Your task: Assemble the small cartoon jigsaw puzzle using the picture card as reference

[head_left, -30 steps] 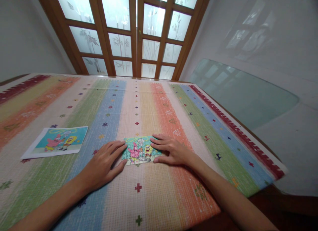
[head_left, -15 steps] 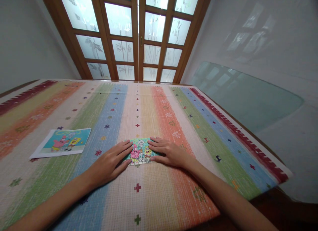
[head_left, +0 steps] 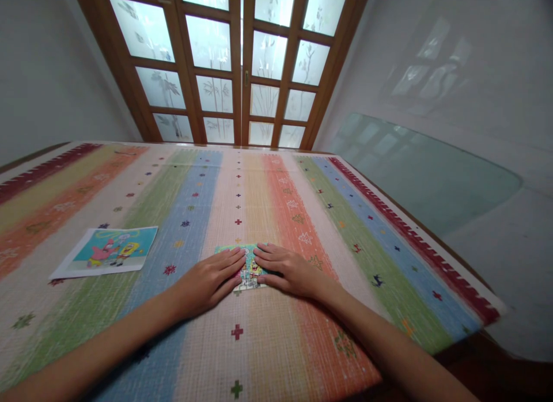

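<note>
A small jigsaw puzzle (head_left: 250,280) with cartoon figures lies flat on the striped tablecloth (head_left: 268,344), its pieces joined together. My left hand (head_left: 216,275) rests flat over the puzzle's left part, fingers stretched out and pointing right. Over the right part lies my right hand (head_left: 285,268), also flat with its fingers extended towards the left. Only a middle strip of the picture shows between the two sets of fingertips, along with a bit of the top left corner. Both palms face down, and neither hand grips anything.
To the left on the cloth lies a printed sheet (head_left: 114,251) with a similar cartoon picture. Wooden doors with frosted panes (head_left: 211,42) stand beyond the table's far edge. A pale green glass-like panel (head_left: 423,166) is at the wall on the right.
My left hand has slid right across the puzzle, covering more of its left side. The right hand has shifted slightly left. The view has tilted up a little.
</note>
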Available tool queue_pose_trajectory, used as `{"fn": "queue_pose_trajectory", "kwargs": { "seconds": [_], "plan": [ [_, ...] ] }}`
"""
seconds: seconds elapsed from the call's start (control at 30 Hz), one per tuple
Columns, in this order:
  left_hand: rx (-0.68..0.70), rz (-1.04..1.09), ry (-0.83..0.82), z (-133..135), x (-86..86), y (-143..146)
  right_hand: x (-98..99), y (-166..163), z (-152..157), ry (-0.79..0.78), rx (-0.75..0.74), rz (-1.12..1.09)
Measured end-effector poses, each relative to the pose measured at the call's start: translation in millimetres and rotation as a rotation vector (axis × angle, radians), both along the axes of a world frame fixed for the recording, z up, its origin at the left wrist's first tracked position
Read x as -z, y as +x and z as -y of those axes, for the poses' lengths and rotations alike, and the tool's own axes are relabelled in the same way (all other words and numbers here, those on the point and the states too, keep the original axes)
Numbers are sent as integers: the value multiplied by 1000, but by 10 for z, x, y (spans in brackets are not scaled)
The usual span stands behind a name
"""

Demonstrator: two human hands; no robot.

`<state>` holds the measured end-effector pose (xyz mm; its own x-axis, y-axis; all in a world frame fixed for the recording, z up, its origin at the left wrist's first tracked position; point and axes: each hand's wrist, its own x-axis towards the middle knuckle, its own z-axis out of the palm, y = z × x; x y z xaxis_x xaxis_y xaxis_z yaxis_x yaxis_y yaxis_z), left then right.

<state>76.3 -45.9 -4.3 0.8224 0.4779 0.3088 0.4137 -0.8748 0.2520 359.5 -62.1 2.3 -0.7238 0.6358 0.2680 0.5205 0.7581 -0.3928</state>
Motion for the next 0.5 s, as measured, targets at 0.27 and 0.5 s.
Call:
{"fn": "queue_pose_trajectory", "kwargs": {
  "seconds": [0.27,0.5],
  "plan": [
    [-73,143,-164,-1,-63,90,-44,-31,3,-58,41,-63],
    [-113,232,-268,-52,-207,96,-129,-38,28,-177,159,-117]
  ]
}}
